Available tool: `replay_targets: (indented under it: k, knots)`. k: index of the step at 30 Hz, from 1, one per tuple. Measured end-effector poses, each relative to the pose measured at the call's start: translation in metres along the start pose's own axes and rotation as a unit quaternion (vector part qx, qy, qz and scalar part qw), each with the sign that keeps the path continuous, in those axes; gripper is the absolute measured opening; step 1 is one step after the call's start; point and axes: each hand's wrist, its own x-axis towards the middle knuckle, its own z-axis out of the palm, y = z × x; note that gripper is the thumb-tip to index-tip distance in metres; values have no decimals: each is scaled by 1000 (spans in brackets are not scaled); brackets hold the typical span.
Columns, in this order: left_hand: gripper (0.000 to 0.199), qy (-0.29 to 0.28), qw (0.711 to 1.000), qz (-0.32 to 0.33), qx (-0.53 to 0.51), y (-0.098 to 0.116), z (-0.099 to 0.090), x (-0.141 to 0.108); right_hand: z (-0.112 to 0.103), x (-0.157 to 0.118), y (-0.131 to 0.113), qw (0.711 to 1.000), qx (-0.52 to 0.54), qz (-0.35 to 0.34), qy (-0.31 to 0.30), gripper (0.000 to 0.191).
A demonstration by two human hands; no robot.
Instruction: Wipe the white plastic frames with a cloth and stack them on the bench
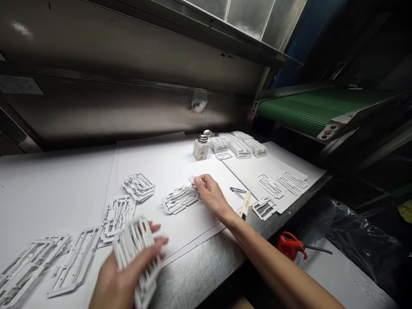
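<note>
in the head view, a stack of white flat plastic frames (138,253) is gripped by the left hand (120,279) at the table's near edge. a small white pad (192,179) is pinched by the right hand (210,195), touching another frame pile (179,199). the loosely held stack could probably slip and fan out.

Bare white sheet (167,167) lies open between the frame piles (139,187) on the left and the bottle (201,148) with stacked parts (240,146) behind, while tweezers (237,191) crowd the right edge.
</note>
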Motion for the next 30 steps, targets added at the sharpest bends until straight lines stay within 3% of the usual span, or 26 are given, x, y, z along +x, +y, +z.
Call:
replay_targets:
  k: [2, 5, 8, 12, 17, 20, 22, 25, 27, 30]
  knots:
    - [46, 18, 995, 62, 74, 26, 4, 22, 3, 0, 0, 1000, 5, 6, -4, 35]
    - [36, 26, 980, 106, 166, 42, 17, 51, 5, -2, 1, 1000, 16, 12, -6, 36]
    - [30, 30, 968, 127, 214, 40, 27, 69, 6, -5, 1, 999, 32, 14, -5, 34]
    - [24, 32, 960, 166, 224, 31, 31, 72, 4, -6, -2, 998, 62, 10, -11, 31]
    - [35, 141, 913, 191, 331, 33, 22, 72, 0, -10, -4, 996, 82, 24, -22, 28]
    - [32, 155, 895, 195, 370, 37, 17, 78, 1, -15, -3, 995, 84, 40, -22, 28]
    - [30, 144, 903, 193, 357, 38, 18, 80, 3, -18, -3, 995, 88, 45, -24, 27]
    - [30, 99, 942, 180, 267, 36, 23, 73, 5, -23, -7, 994, 104, 39, -26, 27]
    - [31, 58, 969, 159, 178, 32, 28, 59, 3, -27, -12, 992, 122, 28, -19, 28]
    - [33, 23, 989, 119, 86, 18, 30, 33, -3, -39, -23, 988, 154, 16, 1, 29]
